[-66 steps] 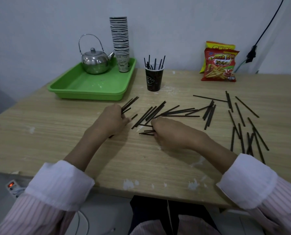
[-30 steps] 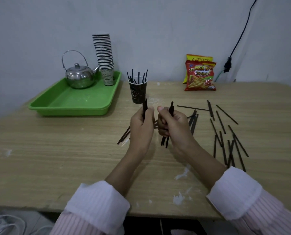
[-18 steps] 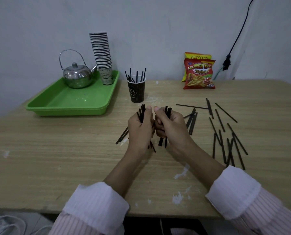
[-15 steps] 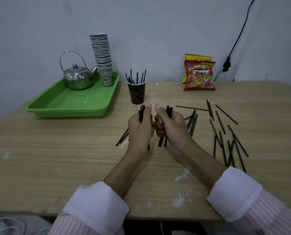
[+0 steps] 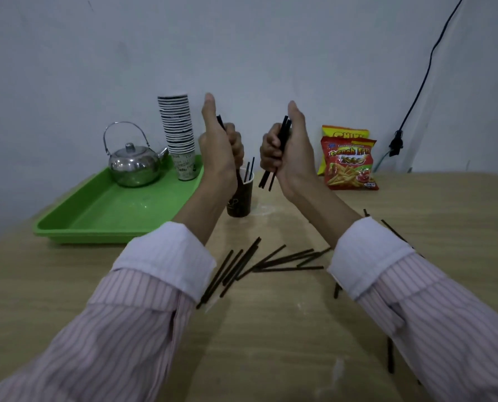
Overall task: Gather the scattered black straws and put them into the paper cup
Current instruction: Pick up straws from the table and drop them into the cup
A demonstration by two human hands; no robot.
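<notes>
Left fingers: the fingers of the left hand are curling closed around a small bundle of thin black plastic straws, thumb sticking upward; only the bundle's top end is showing past the thumb.
Right fingers: the fingers of the right hand are wrapping shut on a second bundle of black straws, whose lower ends are poking out below the palm.
Hands, position: both are hovering raised above the far part of the table, the left one directly over the cup, the right one just beside it.
Cup: the dark brown paper cup is standing upright on the light wooden table, near the green plastic tray; a few straws in the cup are already standing in it.
Loose straws, centre: a scattered cluster of black straws is lying flat between the two striped sleeves.
Loose straws, right: further straws are showing partly behind the right sleeve; the count is hidden.
Progress: seemingly under way, not near finishing; some straws are in, two handfuls are waiting to be dropped, and many are remaining on the table.
Next need: probably lowering each bundle end-first into the cup mouth without tipping the light cup.
Bystanders: a steel kettle, a stack of paper cups and red snack bags are sitting aside.
</notes>
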